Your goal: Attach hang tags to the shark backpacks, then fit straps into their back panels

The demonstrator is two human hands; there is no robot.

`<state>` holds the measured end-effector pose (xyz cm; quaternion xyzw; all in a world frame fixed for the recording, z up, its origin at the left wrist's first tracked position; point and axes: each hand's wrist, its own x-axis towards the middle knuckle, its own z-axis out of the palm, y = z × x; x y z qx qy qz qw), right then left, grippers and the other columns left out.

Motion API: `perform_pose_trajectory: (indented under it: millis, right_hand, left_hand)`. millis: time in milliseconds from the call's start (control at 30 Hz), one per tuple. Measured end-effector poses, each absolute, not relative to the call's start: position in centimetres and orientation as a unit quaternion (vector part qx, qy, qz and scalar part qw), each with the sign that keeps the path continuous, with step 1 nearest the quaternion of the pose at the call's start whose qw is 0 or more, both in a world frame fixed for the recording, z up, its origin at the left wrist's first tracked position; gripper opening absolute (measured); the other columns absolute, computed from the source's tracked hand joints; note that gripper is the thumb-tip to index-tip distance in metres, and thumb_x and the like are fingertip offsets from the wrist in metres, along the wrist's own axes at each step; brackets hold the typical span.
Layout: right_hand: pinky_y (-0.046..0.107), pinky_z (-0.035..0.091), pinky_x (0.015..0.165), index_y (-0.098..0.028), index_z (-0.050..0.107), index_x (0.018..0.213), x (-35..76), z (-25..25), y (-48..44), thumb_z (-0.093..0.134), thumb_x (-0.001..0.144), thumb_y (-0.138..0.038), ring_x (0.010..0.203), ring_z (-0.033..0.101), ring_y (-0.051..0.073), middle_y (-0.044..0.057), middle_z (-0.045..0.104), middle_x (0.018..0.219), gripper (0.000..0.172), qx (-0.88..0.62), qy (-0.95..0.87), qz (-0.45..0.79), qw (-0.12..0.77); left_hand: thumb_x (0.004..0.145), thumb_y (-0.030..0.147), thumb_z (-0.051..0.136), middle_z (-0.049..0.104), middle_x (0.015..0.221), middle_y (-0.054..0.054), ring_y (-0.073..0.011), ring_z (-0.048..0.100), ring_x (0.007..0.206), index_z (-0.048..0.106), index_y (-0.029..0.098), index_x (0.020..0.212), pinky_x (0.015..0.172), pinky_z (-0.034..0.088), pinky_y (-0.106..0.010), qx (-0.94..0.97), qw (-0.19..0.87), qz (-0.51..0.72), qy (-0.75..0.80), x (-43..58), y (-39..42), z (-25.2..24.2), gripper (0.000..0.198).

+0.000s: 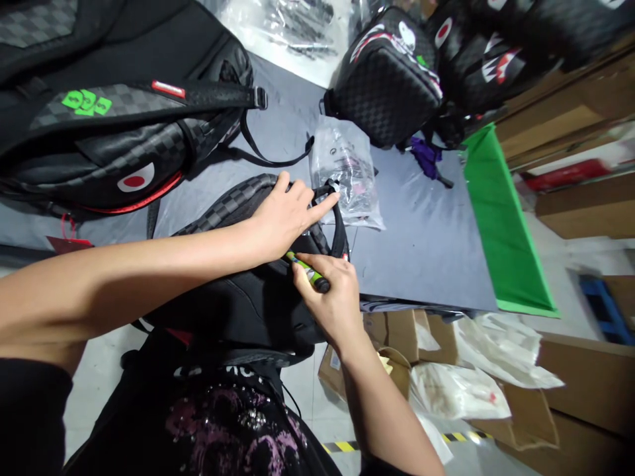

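A black checkered backpack (238,291) lies at the near edge of the grey table (421,244). My left hand (284,215) rests on its top with fingers stretched toward the black carry handle (338,218), the index finger touching it. My right hand (332,297) is closed on a green pen-like tool with a black end (308,271), whose tip lies against the backpack just below my left hand.
A clear plastic bag of small parts (347,172) lies just beyond the handle. More black backpacks with shark-mouth prints sit at the left (114,132) and back right (391,73). A green sheet (501,218) covers the table's right end. Cardboard boxes and white bags (461,383) lie on the floor.
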<state>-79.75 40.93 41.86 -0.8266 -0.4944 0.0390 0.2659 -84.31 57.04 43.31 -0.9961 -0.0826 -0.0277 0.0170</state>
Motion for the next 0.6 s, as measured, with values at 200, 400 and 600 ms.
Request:
perform_pose_trajectory:
  millis: [200,400,600]
  right_hand:
    - [0.042,0.045,0.093,-0.023,0.072,0.083,-80.9,41.0,41.4,0.058,0.087,-0.029,0.088,0.069,0.023,0.006,0.076,0.089,0.015,-0.837,-0.428,0.004,0.340]
    - [0.057,0.029,0.109,-0.026,0.071,0.082,-81.5,39.8,41.3,0.057,0.087,-0.030,0.095,0.068,0.026,0.004,0.075,0.089,0.016,-0.848,-0.384,-0.031,0.364]
    - [0.051,0.038,0.101,-0.024,0.071,0.079,-81.6,39.9,41.6,0.056,0.087,-0.029,0.088,0.068,0.025,0.006,0.074,0.085,0.018,-0.848,-0.380,-0.040,0.368]
  left_hand:
    - [0.087,0.022,0.054,0.056,0.127,-0.014,-0.0318,0.046,0.119,0.016,0.020,0.156,0.110,0.024,-0.050,-0.996,0.031,-0.026,-0.079,-84.5,57.1,43.4,0.079]
    - [0.086,0.024,0.057,0.056,0.126,-0.015,-0.0319,0.046,0.118,0.016,0.019,0.156,0.109,0.026,-0.049,-0.996,0.045,-0.033,-0.074,-84.5,57.2,43.3,0.082]
    - [0.086,0.022,0.057,0.055,0.126,-0.014,-0.0317,0.045,0.120,0.018,0.019,0.156,0.110,0.024,-0.049,-0.996,0.019,-0.033,-0.076,-84.6,57.2,43.5,0.080]
